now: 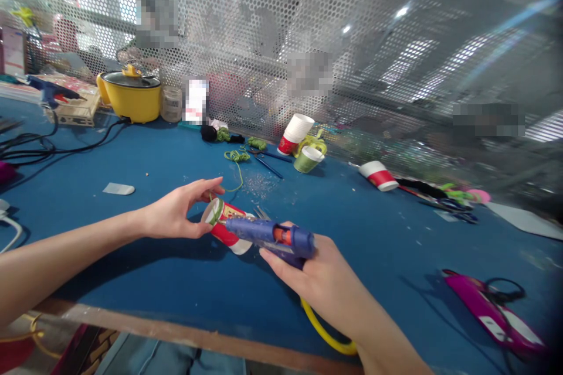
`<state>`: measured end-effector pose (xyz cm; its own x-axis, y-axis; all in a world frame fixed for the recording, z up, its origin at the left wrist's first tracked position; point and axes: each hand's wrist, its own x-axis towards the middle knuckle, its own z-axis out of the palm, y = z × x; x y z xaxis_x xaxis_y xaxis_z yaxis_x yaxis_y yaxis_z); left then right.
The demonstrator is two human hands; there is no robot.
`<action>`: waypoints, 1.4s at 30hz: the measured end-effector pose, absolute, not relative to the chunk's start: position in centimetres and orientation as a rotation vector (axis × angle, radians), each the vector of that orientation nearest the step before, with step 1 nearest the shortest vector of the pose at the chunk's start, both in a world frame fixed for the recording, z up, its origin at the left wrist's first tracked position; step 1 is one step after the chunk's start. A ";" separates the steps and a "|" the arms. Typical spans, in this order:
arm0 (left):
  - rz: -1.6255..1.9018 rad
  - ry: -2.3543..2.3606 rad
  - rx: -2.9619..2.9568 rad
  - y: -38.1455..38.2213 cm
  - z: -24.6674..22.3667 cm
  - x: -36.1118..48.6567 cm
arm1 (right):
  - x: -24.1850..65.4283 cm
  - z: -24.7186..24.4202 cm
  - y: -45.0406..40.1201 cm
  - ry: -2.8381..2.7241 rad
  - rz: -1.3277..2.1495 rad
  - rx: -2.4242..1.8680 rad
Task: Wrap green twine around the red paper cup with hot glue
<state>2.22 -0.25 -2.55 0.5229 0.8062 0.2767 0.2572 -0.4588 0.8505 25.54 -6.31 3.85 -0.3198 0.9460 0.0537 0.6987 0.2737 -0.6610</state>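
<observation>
A red and white paper cup (223, 235) lies tilted above the blue table, with green yarn (216, 212) around its rim end. My left hand (182, 208) grips that end of the cup between thumb and fingers. In my right hand (314, 269) is a blue hot glue gun (259, 231), its nozzle close to the yarn-wrapped rim. The gun covers part of the cup. A strand runs from near my left fingers to a loose green yarn bundle (237, 156). Behind the gun, a pair of scissors (261, 212) shows only in part.
Stacked paper cups (299, 129) and a green-wrapped cup (308, 160) stand toward the back. Another cup (379, 176) lies right of them. A yellow pot (134, 96) and a second glue gun (53, 92) are back left. A magenta tool (488, 310) lies front right.
</observation>
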 end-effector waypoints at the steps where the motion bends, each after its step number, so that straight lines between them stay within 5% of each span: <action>1: 0.888 0.866 1.979 -0.2 -2.6 2.2 | 25.6 3.8 -6.3 -2.107 0.747 -1.486; 22: 0.965 0.697 2.059 -0.5 -2.8 2.2 | 25.6 3.2 -4.6 -1.969 0.702 -1.509; 33: 0.960 0.740 2.004 -0.3 -3.0 2.1 | 27.1 3.0 -2.7 -1.698 1.077 -1.472; 42: 0.962 0.763 1.978 -0.2 -2.4 2.1 | 30.2 1.7 3.2 -1.491 0.888 -1.702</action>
<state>2.05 -0.17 -2.44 0.5307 0.7699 0.3544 0.1693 -0.5060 0.8458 30.23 3.23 1.75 0.1038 0.9933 -0.0498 0.5167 -0.0967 -0.8507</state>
